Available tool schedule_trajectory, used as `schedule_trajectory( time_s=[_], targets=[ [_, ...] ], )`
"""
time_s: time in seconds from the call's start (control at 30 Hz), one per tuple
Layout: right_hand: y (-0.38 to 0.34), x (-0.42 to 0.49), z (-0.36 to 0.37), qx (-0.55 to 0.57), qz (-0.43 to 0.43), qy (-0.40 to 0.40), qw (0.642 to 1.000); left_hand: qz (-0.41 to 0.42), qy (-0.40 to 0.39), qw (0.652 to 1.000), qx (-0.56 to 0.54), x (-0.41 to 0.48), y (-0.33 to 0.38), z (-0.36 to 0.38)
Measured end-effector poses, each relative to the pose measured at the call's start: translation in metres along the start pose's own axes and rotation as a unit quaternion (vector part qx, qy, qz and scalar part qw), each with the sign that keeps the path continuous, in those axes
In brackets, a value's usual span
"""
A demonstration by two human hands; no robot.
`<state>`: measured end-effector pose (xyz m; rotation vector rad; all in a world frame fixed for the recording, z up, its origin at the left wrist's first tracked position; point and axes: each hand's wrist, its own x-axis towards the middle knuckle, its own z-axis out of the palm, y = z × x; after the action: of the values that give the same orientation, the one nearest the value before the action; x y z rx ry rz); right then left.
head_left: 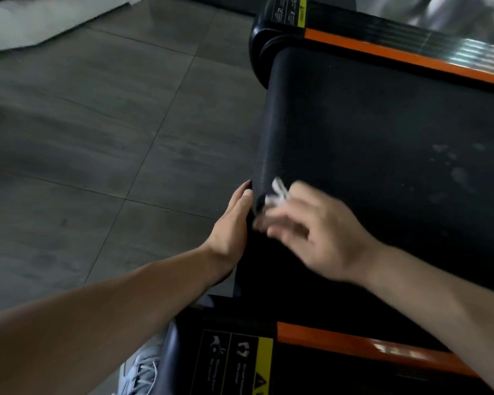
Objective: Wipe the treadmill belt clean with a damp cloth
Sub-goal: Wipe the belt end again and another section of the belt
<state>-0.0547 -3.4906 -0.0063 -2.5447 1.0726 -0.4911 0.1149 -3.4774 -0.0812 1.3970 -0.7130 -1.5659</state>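
While I crouched at the rear end of the treadmill, my left hand (232,223) lay flat against the rounded end of the black treadmill belt (382,143), fingers held straight and together, their tips touching the textured curve where the belt wrapped over the roller. My right hand (320,232) hovered just to the right of it, over the near part of the belt surface, blurred with motion. Its fingers were curled around a small white cloth (277,192), bunched up and pinched at the fingertips, with a scrap of it sticking out toward the belt's edge. Whether the cloth was pressed onto the belt I could not tell through the blur.

Further right on the belt, pale dusty smudges (454,172) showed against the black. An orange side rail (405,57) ran along the far side of the belt, ending at a black end cap (264,38) with a yellow warning label (302,14). A matching orange rail (354,344) and a second warning sticker (240,363) sat on the near side, under my right forearm. Grey floor tiles (111,124) spread to the left, and my white laced sneaker (140,372) showed at the near edge beneath my left forearm.
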Motion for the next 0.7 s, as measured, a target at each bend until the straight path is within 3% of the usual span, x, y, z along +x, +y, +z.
schedule_trajectory(
  time_s=[0.07,0.13,0.27,0.3,0.47,0.53,0.63,0.7],
  targets=[
    [-0.009,-0.02,-0.005,0.018,-0.056,-0.047,0.997,-0.01,-0.004,1.0,-0.001,0.004,-0.004,0.0],
    [0.004,-0.014,-0.01,-0.017,-0.076,-0.024,0.997,-0.007,-0.006,1.0,0.008,0.005,0.0,0.004],
    [0.026,0.016,-0.008,-0.05,0.066,0.111,0.99,-0.008,0.006,0.999,0.037,0.0,0.019,0.012],
    [0.022,0.011,-0.005,-0.046,0.074,0.11,0.99,-0.007,0.007,0.999,0.043,0.001,0.02,0.012],
    [0.012,-0.025,-0.007,-0.04,-0.049,0.009,0.998,0.012,0.008,0.995,0.101,0.02,0.034,0.018],
    [0.037,-0.006,-0.015,-0.082,-0.005,0.058,0.995,0.025,0.019,0.992,0.123,0.024,0.042,0.025],
    [0.058,0.017,-0.017,-0.08,0.135,0.133,0.979,0.022,0.025,0.989,0.141,0.035,0.037,0.028],
    [0.035,0.001,-0.01,-0.075,0.102,0.11,0.986,0.023,0.033,0.988,0.147,0.037,0.034,0.028]
  ],
)
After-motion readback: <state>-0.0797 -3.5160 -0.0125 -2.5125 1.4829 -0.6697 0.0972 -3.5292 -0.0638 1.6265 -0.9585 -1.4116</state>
